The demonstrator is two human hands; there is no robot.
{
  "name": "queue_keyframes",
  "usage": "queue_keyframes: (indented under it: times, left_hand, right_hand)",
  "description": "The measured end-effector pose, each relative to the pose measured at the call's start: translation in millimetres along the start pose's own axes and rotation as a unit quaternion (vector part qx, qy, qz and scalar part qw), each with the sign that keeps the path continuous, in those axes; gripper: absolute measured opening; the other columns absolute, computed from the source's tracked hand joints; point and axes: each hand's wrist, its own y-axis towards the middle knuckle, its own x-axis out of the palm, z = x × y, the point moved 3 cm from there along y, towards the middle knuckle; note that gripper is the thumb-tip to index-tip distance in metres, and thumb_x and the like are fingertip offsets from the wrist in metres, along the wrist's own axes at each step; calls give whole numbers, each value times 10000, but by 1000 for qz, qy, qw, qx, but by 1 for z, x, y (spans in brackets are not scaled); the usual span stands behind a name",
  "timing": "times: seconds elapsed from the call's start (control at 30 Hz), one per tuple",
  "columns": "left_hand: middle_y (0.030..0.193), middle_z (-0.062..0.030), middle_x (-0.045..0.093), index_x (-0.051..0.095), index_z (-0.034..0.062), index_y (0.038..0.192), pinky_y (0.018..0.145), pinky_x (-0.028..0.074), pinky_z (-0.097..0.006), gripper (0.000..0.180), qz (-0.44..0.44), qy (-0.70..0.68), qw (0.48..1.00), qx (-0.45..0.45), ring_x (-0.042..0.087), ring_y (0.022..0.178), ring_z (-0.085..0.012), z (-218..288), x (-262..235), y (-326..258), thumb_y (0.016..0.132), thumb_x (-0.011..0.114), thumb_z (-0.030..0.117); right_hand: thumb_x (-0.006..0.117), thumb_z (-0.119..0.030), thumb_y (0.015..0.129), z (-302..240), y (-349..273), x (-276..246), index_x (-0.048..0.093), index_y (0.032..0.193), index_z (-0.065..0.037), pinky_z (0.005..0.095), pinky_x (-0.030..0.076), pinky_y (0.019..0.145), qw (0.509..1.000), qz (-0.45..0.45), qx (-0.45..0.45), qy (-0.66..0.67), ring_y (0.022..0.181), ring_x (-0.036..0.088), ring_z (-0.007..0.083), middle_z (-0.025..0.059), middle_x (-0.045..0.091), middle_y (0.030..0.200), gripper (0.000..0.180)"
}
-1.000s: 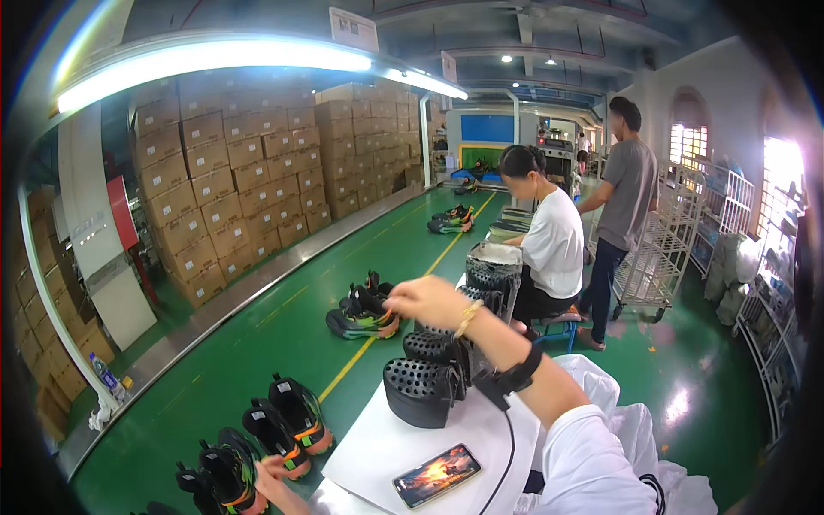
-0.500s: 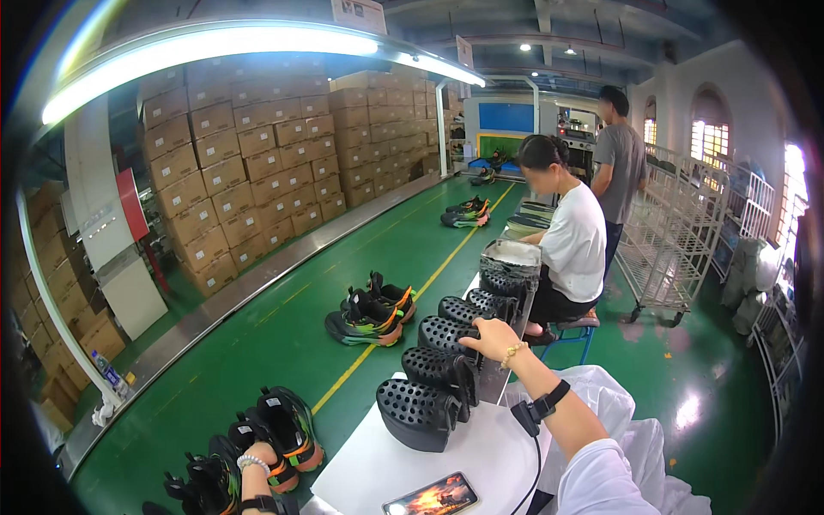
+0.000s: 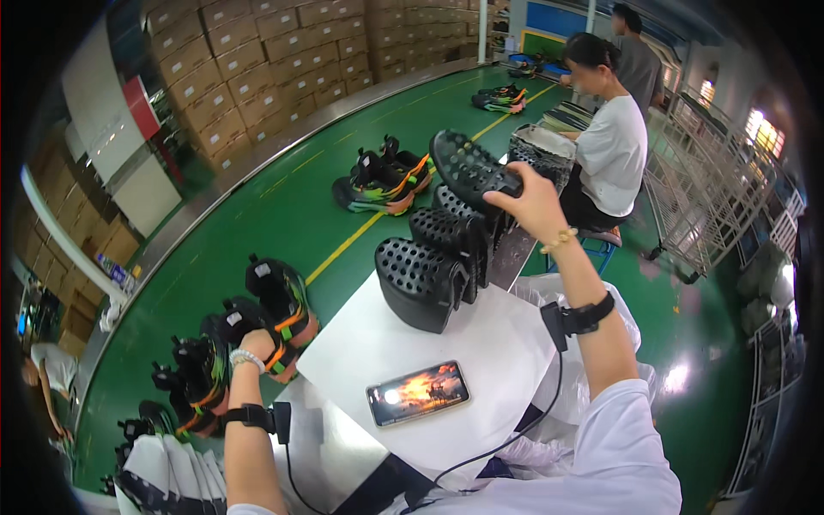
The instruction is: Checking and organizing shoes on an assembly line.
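My right hand (image 3: 534, 204) grips a black perforated shoe form (image 3: 468, 165) and holds it raised above a row of like black perforated forms (image 3: 433, 257) standing on the white table (image 3: 481, 343). My left hand (image 3: 256, 345) rests on a black sneaker with orange and green trim (image 3: 232, 330), one of several on the green belt (image 3: 283, 206) at the left. Each forearm carries a black wrist strap with a cable. A phone with a lit screen (image 3: 418, 392) lies flat on the table in front of me.
Another sneaker pair (image 3: 382, 176) lies farther along the belt. A seated person in white (image 3: 611, 150) works at the far end of the table, another person standing behind. Stacked cardboard boxes (image 3: 257, 69) line the left wall. A wire cart (image 3: 712, 189) stands at the right.
My right hand has taken hold of a black form and lifted it above the row. My left hand has moved up onto a sneaker on the belt. The view has tilted downward.
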Motion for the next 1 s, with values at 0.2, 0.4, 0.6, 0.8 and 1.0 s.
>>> queue_keyframes:
  times: [0.2,0.4,0.6,0.8,1.0]
  left_hand:
    - [1064,-204,580,640,29,899,937,326,-429,220,-149,-125,978,-74,458,1107,-315,76,-99,-71,814,494,169]
    - [904,-214,608,650,0,812,797,418,-431,208,-12,-134,990,-44,543,939,-337,56,-75,-63,785,505,148]
    - [743,-224,636,659,-29,725,656,510,-434,214,131,-128,983,-18,628,771,-359,67,-69,-60,756,516,126]
    - [634,-179,622,648,-35,827,583,497,-379,294,534,-170,817,-137,635,601,-300,93,-97,-102,889,464,185]
    - [484,-80,516,616,-42,659,536,421,-292,534,470,-602,619,-182,520,474,-167,89,-57,-148,967,361,311]
  right_hand:
    - [765,-291,671,-57,-25,-66,517,1122,26,265,469,646,994,-35,-57,86,761,581,123,106,634,915,604]
    - [730,-79,723,-112,-29,-119,470,1186,9,228,469,765,969,-119,-78,201,886,557,100,73,586,1032,538]
    - [683,-89,749,-152,-45,-197,471,1219,26,254,438,866,982,-87,-110,129,955,555,127,69,572,1090,528]
    - [685,-100,714,-164,-68,-240,477,1228,28,265,433,874,994,-28,-88,50,975,551,134,71,571,1110,570]
    - [797,-172,624,-222,-83,-134,586,1043,16,241,483,702,979,-139,-121,85,776,597,107,55,642,906,506]
